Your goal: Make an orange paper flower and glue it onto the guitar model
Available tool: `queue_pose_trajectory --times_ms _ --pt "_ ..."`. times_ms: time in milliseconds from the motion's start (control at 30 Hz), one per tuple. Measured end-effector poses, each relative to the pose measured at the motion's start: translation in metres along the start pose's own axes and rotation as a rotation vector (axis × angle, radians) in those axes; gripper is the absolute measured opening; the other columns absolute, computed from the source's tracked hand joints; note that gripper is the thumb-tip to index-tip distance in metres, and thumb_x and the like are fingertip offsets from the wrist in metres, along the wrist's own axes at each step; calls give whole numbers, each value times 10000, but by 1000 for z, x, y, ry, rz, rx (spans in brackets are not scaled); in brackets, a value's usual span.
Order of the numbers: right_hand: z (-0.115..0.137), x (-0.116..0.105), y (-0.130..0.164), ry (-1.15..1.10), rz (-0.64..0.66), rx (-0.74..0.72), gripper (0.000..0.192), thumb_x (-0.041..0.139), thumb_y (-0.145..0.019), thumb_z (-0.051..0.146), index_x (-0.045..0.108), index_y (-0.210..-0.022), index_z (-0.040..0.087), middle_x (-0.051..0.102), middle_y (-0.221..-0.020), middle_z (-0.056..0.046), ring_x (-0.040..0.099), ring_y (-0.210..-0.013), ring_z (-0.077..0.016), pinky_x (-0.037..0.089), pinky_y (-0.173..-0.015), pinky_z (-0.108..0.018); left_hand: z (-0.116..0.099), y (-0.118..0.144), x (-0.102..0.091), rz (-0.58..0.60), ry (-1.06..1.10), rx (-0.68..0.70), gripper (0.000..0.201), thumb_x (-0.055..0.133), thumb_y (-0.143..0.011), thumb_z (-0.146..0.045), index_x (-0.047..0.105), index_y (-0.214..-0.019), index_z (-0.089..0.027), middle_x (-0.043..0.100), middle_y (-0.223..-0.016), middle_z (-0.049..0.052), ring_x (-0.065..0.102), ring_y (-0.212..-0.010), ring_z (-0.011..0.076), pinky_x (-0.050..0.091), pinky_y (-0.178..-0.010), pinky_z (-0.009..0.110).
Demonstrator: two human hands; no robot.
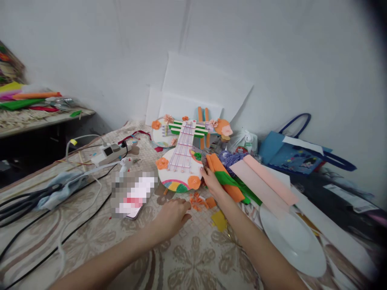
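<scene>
On the patterned desk, the left hand lies loosely released beside orange paper scraps, while the right hand, fingers released, touches the paper guitar.

Paper guitar white, orange flowers; plate white; bag blue; cloth beige floral.
</scene>
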State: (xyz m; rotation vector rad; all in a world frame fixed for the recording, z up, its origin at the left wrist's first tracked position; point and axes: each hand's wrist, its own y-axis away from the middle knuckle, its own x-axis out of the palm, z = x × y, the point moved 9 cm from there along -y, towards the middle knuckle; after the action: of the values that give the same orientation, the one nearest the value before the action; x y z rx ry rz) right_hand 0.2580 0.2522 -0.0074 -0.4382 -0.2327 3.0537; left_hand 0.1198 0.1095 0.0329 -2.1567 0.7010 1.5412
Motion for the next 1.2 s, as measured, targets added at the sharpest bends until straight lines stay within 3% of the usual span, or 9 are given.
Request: queue_pose_trajectory --times_ms 267,333,433,467,600,733,867,967,1200 --pt "56 -25 59 133 -133 -170 413 372 -920 397 456 -1250 163 527 -1204 -152 567 -983 -259 462 -840 -464 2 -2 0 -49 57 46 202 519 -822 -170 595 -1008 -175 645 -963 77 580 -942 220 445 -807 324" --pt "78 -15 88 159 -40 -261 375 431 -892 418 528 -1202 231 549 -1225 -92 529 -1079 -250 412 -936 -429 -3 -2 -1 -67 88 96 199 527 -816 -160 602 -999 -180 653 -971 72 585 -946 215 447 -820 324" --pt "99 23 134 326 435 -490 413 494 -868 401 510 -1257 261 524 -1301 -55 415 -1232 -243 312 -1036 -421 -5 -2 -12 -161 111 126 218 534 -812 -154 596 -1020 -173 644 -1045 84 576 -991 223 434 -860 342" --pt "99 16 138 356 407 -505 392 458 -889 378 515 -1252 242 522 -1304 -66 407 -1241 -235 304 -1038 -418 -3 -2 -18 -202 107 115 223 528 -819 -160 589 -1033 -171 642 -1051 87 575 -994 225 430 -864 348" --pt "74 -62 125 359 -90 -251 273 436 -893 343 618 -1023 187 655 -1024 -79 600 -934 -204 468 -815 -329 9 -1 -28 -241 23 18 153 477 -854 -216 611 -831 -145 660 -851 84 604 -841 219 447 -753 328" --pt "49 -95 128 392 -186 -141 271 483 -856 367 596 -704 173 529 -504 20 492 -460 -140 387 -465 -247 12 4 -11 -110 -79 -67 336 379 -901 -332 599 -732 -143 614 -652 71 592 -670 205 431 -623 301" --pt "33 -92 134 406 -151 -101 221 534 -814 354 608 -707 175 570 -552 5 506 -497 -145 368 -469 -240 -12 11 3 -87 2 89 249 379 -906 -218 543 -1088 -178 645 -949 79 592 -902 201 446 -764 304" --pt "29 -79 132 406 -81 -106 171 536 -807 316 629 -859 182 640 -713 -27 539 -548 -149 401 -508 -247 -34 11 19 7 -3 230 232 362 -913 -205 585 -963 -166 643 -957 70 598 -886 191 447 -777 298" --pt "26 -33 117 436 37 -148 35 636 -707 231 617 -710 202 602 -732 -27 540 -674 -176 407 -632 -277 -68 -1 38 51 -45 370 280 368 -916 -310 577 -801 -163 636 -783 35 600 -719 179 430 -657 276"
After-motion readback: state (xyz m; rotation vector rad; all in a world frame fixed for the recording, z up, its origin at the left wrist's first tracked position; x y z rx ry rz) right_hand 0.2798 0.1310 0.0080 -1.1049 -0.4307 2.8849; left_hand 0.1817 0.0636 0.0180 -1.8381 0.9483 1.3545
